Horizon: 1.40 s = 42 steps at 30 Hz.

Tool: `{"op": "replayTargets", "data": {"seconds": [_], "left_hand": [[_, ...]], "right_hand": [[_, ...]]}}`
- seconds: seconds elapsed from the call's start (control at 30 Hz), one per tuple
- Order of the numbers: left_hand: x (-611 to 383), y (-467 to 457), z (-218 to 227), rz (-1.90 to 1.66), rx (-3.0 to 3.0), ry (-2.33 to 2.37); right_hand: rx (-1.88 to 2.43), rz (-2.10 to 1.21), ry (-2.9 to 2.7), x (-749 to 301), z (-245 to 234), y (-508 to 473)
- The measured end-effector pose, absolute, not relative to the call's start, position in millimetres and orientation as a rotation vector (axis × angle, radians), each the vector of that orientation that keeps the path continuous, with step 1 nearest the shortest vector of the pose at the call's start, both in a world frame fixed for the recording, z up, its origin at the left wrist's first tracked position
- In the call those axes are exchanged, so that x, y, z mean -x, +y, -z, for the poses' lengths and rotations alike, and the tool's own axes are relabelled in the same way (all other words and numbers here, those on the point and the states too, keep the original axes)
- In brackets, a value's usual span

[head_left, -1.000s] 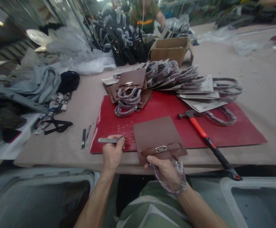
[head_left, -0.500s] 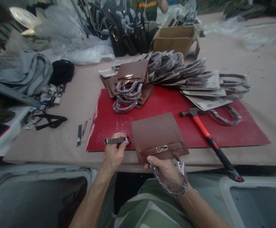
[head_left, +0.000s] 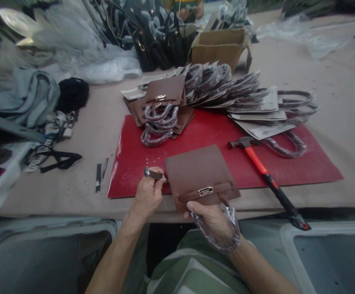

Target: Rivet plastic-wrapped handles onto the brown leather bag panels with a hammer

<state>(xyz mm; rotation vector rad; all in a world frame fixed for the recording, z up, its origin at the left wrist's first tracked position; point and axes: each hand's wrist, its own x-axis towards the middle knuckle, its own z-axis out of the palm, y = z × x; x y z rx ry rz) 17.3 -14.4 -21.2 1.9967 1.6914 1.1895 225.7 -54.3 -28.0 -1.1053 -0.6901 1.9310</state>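
My left hand point(head_left: 147, 192) is closed round a short metal punch point(head_left: 153, 174), its round end up and to the left. The punch's other end is near the left edge of a brown bag panel point(head_left: 198, 169). My right hand point(head_left: 212, 220) grips that panel at its lower edge, thumb on top, beside a strap with a metal clasp point(head_left: 205, 191). The panel's plastic-wrapped handle point(head_left: 233, 222) loops over my right wrist. Under the panel lies a red board point(head_left: 134, 179), with several tiny light bits on it left of the panel.
A hammer point(head_left: 258, 161) with an orange and black handle lies at the right. Brown bag panels point(head_left: 165, 90) and more wrapped handles point(head_left: 211, 79) are piled behind. Two thin tools point(head_left: 98, 177) lie left of the board. A cardboard box point(head_left: 218, 45) and another person's hands point(head_left: 192, 12) are farther back.
My left hand has turned the punch, so its round end now faces more toward me. The view has shifted slightly; my right hand keeps its hold on the panel.
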Motion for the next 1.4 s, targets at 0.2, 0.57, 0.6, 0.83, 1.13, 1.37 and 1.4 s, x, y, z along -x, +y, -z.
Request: {"op": "replayTargets", "data": {"seconds": [0.2,0.57,0.6,0.83,1.13,1.37,1.4], "left_hand": [[-20,-21,11,-1.287,-1.774,1.734],[-56,-31,-14,-1.358,-1.176,1.256],[-58,-29,-13,-1.350,-1.167,1.261],[-65,-33,-2,-1.343,-0.986,1.196],[-65,-40,-2,-1.431,-0.897,1.035],[-61,-45,-1,-1.420,-1.093,1.040],[-62,-45,0,-1.424,-1.099,1.049]], "right_hand": [[1.150,-1.947,-0.715,-228,26,-55],[1.114,-1.944,-0.798,-229,32,-57],[1.098,-1.951,-0.778,-229,32,-58],[1.048,-1.951,-0.729,-237,37,-61],[0.933,-1.938,-0.699,-232,30,-52],[0.966,-1.930,-0.744,-228,19,-49],[0.967,-1.941,-0.744,-228,19,-49]]}}
